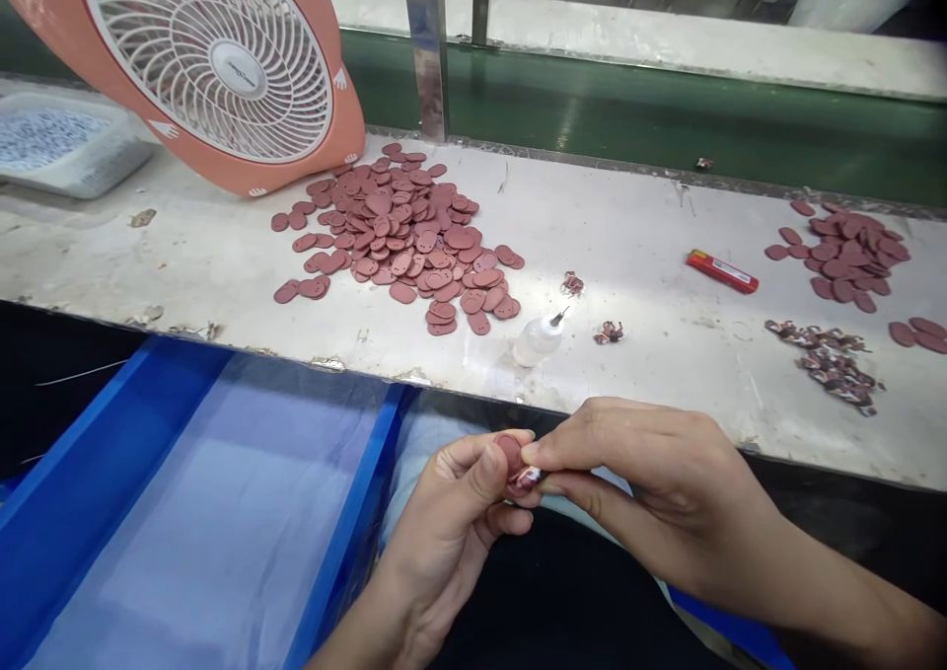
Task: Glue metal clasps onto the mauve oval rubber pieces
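Over my lap, my left hand (463,512) pinches a reddish-brown oval disc (509,450) between thumb and fingers. Against that disc, my right hand (651,478) grips a small brown-and-white figure (530,477) with thumb and forefinger; fingers hide most of it. The two pieces touch. Beyond my hands a white squeeze bottle (538,342) with a thin metal needle tip leans on the bench. Two loose small figures lie near it, one brown-and-white figure (609,333) to its right and another figure (571,283) behind.
A large pile of oval discs (414,226) spreads before an orange fan (237,68). At right are a smaller disc pile (850,256), clustered small figures (833,364) and a red packet (722,270). A blue crate (355,512) stands left below the bench edge; a white tray (96,172) sits far left.
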`<state>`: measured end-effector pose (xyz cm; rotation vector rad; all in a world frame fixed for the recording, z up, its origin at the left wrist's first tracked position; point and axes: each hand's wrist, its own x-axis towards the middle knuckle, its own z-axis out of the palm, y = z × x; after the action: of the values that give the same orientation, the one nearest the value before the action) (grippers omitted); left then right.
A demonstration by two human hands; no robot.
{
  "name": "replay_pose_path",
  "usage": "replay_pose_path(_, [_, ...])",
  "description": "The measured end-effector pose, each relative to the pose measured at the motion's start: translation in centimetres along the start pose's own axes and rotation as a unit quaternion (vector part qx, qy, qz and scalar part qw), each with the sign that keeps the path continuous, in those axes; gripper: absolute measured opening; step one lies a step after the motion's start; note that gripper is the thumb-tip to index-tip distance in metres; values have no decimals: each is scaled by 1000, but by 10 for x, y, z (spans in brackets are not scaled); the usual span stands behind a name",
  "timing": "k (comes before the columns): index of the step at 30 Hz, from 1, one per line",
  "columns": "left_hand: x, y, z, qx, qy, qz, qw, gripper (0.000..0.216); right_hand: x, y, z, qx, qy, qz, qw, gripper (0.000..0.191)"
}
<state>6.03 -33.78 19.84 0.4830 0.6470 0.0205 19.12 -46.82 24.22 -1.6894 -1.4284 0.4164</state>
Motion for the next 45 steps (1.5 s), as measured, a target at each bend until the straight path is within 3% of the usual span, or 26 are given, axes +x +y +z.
replay_pose_path(12, [-3,-2,0,-7,-2,-3,1000,26,-3,-1,4,44,8,-2,999,19])
replay_pose_path(31, [-3,-2,-4,-30,15,2,999,25,2,1,11,14,12,-11,1000,21])
replay_pose_path(37, [2,-1,-10,-30,-42,4,999,26,4,0,8,21,3,-21,1000,28])
replay_pose_path(40, [3,0,-12,-34,-39,1,999,32,3,1,4,5,44,-27,999,40])
replay_pose_path(42, [3,0,-12,-36,-32,-6,999,38,4,2,2,8,48,-16,999,36])
replay_pose_path(45, [2,1,-11,-35,-53,-5,998,36,7,3,1,45,-1,8,999,27])
